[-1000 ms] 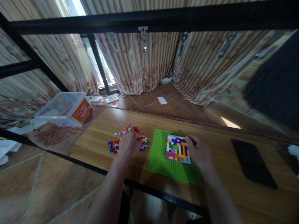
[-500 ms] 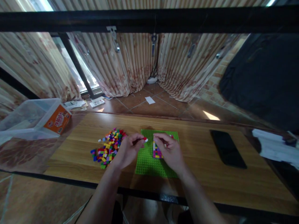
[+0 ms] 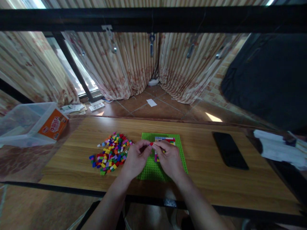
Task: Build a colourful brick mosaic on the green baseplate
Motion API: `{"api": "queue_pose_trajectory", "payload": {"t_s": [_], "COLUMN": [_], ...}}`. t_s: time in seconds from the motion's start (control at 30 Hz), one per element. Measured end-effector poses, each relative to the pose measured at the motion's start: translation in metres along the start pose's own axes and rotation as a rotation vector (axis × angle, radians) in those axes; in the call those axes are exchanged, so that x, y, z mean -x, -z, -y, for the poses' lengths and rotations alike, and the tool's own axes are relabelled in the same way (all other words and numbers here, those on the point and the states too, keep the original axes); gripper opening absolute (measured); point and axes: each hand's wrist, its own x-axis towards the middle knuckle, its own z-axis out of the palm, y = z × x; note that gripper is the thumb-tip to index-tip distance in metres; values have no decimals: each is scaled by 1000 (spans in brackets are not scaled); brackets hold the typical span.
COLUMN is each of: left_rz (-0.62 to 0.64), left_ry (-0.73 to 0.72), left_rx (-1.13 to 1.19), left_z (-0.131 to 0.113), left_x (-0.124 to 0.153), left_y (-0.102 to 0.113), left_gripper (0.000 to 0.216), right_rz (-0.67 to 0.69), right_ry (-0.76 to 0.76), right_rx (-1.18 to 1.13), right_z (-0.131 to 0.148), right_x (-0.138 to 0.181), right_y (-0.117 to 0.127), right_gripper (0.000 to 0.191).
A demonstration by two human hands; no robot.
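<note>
My left hand [image 3: 136,158] and my right hand [image 3: 169,158] meet fingertip to fingertip over the green baseplate [image 3: 178,153]. Between the fingertips sits a small red brick [image 3: 151,144], pinched by both hands. Under my right hand lies a square panel of many-coloured small bricks [image 3: 165,139] pressed onto the baseplate; most of it is hidden by the hand. A loose pile of small coloured bricks [image 3: 110,153] lies on the wooden table [image 3: 203,169] just left of my left hand.
A black phone [image 3: 229,150] lies flat on the table's right part. A clear plastic box with an orange label [image 3: 31,123] stands at the far left. White cloth [image 3: 275,148] lies at the right edge. A black metal bar [image 3: 153,19] crosses overhead.
My left hand left the brick pile with a red-and-white piece and came over the baseplate. My right hand moved in from the panel's right side to meet it. The camera view shifted.
</note>
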Motion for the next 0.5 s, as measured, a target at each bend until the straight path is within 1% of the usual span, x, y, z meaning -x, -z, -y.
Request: {"api": "queue_pose_trajectory", "payload": {"t_s": [0.13, 0.27, 0.37, 0.5], "left_rz": [-14, -43, -89, -107], "left_ry": [32, 69, 102, 129], "left_rx": [41, 62, 52, 49], "left_z": [0, 1, 3, 6], "left_x": [-1, -3, -3, -4], "left_y": [-2, -2, 1, 5], "left_gripper": [19, 20, 19, 22], "right_rz": [-49, -68, -147, -295], "right_ry": [37, 10, -77, -218], "right_rx": [66, -1, -31, 27], "right_z": [0, -2, -11, -32], "right_x": [3, 1, -3, -8], "right_y": [-4, 2, 20, 55], "right_gripper": [24, 22, 25, 30]}}
